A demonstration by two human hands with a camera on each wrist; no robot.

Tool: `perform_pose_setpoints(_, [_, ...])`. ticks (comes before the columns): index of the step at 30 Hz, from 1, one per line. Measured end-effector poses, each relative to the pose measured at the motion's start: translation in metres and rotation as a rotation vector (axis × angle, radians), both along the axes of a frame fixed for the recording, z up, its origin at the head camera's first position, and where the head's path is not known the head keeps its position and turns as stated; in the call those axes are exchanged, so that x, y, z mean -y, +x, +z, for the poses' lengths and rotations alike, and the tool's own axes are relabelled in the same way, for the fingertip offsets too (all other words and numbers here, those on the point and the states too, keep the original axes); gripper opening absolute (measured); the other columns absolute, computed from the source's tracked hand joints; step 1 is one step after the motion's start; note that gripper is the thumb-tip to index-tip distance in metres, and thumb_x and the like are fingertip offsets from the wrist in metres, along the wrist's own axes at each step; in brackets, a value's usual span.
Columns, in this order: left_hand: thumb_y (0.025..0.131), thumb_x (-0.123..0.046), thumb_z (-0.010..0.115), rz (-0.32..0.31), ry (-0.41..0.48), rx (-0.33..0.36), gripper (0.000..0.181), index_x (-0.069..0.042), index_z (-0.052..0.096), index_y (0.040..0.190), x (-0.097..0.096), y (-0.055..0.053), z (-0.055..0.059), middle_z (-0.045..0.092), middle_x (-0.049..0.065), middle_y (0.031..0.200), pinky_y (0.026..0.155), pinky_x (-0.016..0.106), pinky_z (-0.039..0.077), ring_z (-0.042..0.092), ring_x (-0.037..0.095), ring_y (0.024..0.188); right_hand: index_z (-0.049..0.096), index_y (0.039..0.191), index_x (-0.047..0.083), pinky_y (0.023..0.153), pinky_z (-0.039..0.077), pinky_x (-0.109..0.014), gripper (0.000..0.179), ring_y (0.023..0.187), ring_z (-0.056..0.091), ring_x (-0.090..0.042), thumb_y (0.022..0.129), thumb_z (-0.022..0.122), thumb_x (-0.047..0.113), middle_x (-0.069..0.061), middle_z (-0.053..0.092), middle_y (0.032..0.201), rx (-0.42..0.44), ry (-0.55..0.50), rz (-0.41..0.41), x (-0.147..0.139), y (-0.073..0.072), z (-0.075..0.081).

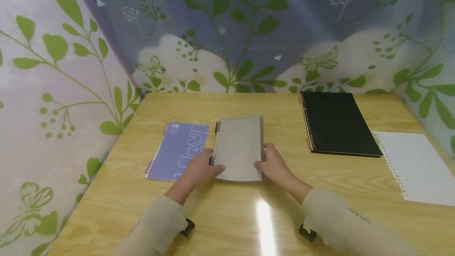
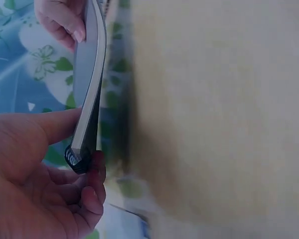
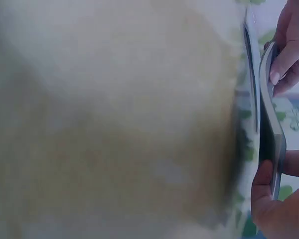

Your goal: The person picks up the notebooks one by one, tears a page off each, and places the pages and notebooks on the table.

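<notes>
In both hands (image 1: 200,168) (image 1: 275,165), a grey notebook (image 1: 238,147) encloses pale pages (image 2: 92,94).

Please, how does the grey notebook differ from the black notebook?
The left hand and right hand grip the grey notebook, while the black notebook lies on the table. The black notebook looks larger than the grey notebook. Both are ring-bound along the left edge in the head view.

The tabletop (image 1: 227,216) is carrying a purple notebook (image 1: 177,151), black notebook (image 1: 337,123) and lined paper (image 1: 417,167) near its left, far and right edges respectively.
</notes>
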State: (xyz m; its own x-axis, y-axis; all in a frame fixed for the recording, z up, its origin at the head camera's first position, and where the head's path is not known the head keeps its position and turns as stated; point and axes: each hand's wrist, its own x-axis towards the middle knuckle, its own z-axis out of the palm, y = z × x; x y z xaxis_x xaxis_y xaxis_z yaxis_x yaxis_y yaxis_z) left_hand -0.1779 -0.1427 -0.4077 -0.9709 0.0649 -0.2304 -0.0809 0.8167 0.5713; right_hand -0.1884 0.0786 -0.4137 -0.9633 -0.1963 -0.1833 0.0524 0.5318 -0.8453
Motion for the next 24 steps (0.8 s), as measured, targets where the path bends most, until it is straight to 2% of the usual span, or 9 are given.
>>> perform_pose_setpoints(4, [0.082, -0.036, 0.067, -0.05, -0.098, -0.029, 0.067, 0.002, 0.044, 0.132, 0.002, 0.008, -0.011, 0.06, 0.018, 0.118, 0.087, 0.042, 0.048, 0.06, 0.028, 0.102, 0.016, 0.136, -0.017, 0.095, 0.044, -0.049, 0.069, 0.119, 0.046, -0.044, 0.086, 0.059, 0.004, -0.036, 0.042, 0.13, -0.003, 0.048, 0.017, 0.004, 0.01, -0.011])
perform_pose_setpoints(7, [0.08, -0.037, 0.068, -0.067, -0.175, -0.05, 0.066, 0.004, 0.048, 0.127, 0.002, 0.011, -0.013, 0.063, 0.019, 0.112, 0.082, 0.042, 0.049, 0.061, 0.029, 0.095, 0.02, 0.134, -0.018, 0.095, 0.043, -0.05, 0.069, 0.12, 0.045, -0.045, 0.085, 0.062, 0.007, -0.037, 0.042, 0.13, -0.006, 0.117, 0.025, 0.005, 0.012, -0.015])
perform_pose_setpoints(10, [0.078, -0.041, 0.069, -0.067, -0.261, -0.061, 0.067, 0.004, 0.05, 0.124, 0.001, 0.013, -0.012, 0.062, 0.02, 0.11, 0.081, 0.043, 0.05, 0.06, 0.032, 0.096, 0.029, 0.13, -0.016, 0.088, 0.049, -0.046, 0.067, 0.112, 0.053, -0.042, 0.082, 0.067, 0.011, -0.033, 0.05, 0.122, -0.021, 0.19, 0.027, 0.006, 0.011, -0.016])
perform_pose_setpoints(13, [0.078, -0.047, 0.067, -0.08, -0.354, -0.069, 0.07, 0.004, 0.051, 0.123, -0.002, 0.014, -0.01, 0.056, 0.021, 0.117, 0.084, 0.045, 0.049, 0.055, 0.034, 0.102, 0.038, 0.123, -0.013, 0.077, 0.052, -0.041, 0.063, 0.099, 0.059, -0.034, 0.079, 0.071, 0.017, -0.027, 0.055, 0.111, -0.06, 0.286, 0.032, 0.005, 0.01, -0.014])
perform_pose_setpoints(17, [0.078, -0.049, 0.067, -0.097, -0.405, -0.064, 0.072, 0.005, 0.052, 0.123, -0.005, 0.014, -0.008, 0.049, 0.023, 0.121, 0.086, 0.044, 0.048, 0.053, 0.036, 0.106, 0.045, 0.112, -0.009, 0.062, 0.047, -0.034, 0.058, 0.079, 0.053, -0.024, 0.075, 0.074, 0.025, -0.019, 0.051, 0.099, -0.098, 0.409, 0.064, 0.002, 0.009, -0.013])
perform_pose_setpoints(20, [0.078, -0.047, 0.068, -0.098, -0.399, -0.039, 0.072, 0.007, 0.052, 0.121, -0.007, 0.013, -0.006, 0.052, 0.022, 0.116, 0.082, 0.043, 0.05, 0.057, 0.034, 0.098, 0.045, 0.107, -0.007, 0.057, 0.042, -0.029, 0.055, 0.074, 0.047, -0.021, 0.075, 0.074, 0.027, -0.014, 0.046, 0.094, -0.068, 0.406, 0.081, 0.0, 0.006, -0.013])
perform_pose_setpoints(24, [0.077, -0.045, 0.07, -0.092, -0.394, -0.003, 0.072, 0.008, 0.051, 0.121, -0.01, 0.011, -0.002, 0.053, 0.021, 0.111, 0.08, 0.041, 0.051, 0.058, 0.031, 0.094, 0.044, 0.107, -0.007, 0.058, 0.041, -0.027, 0.053, 0.075, 0.046, -0.021, 0.075, 0.074, 0.022, -0.012, 0.048, 0.089, -0.001, 0.305, 0.068, -0.003, 0.003, -0.014])
